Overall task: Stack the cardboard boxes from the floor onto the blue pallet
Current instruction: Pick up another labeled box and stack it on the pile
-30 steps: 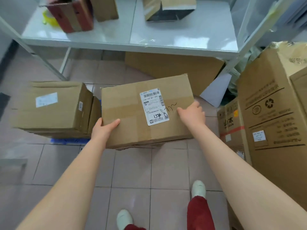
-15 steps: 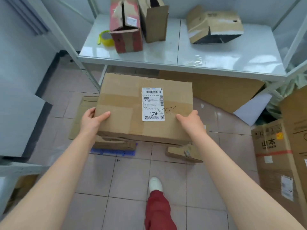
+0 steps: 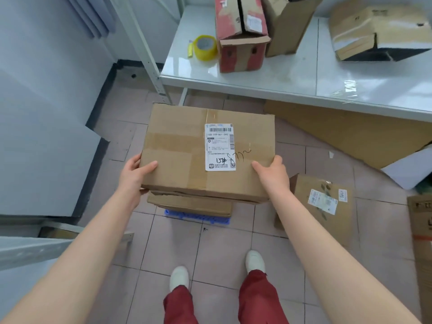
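- The box [image 3: 208,150] has swung across from open floor a second ago and now hangs right over the lower box [image 3: 190,203] on the pallet [image 3: 197,217]; the carry looks done, and the set-down is what is left
- Left hand [image 3: 135,176] clasps the near left corner, right hand [image 3: 271,175] the near right corner; thumbs lie on top, fingers curl under, the box pressed between the palms
- Cannot tell whether the box already rests on the lower one or hovers just above; the near edges overlap and no gap shows
- The pallet shows only as a blue strip at its near edge; the rest hides under cardboard
- One more box [image 3: 320,204] lies on the floor to the right; another is cut off at the right edge
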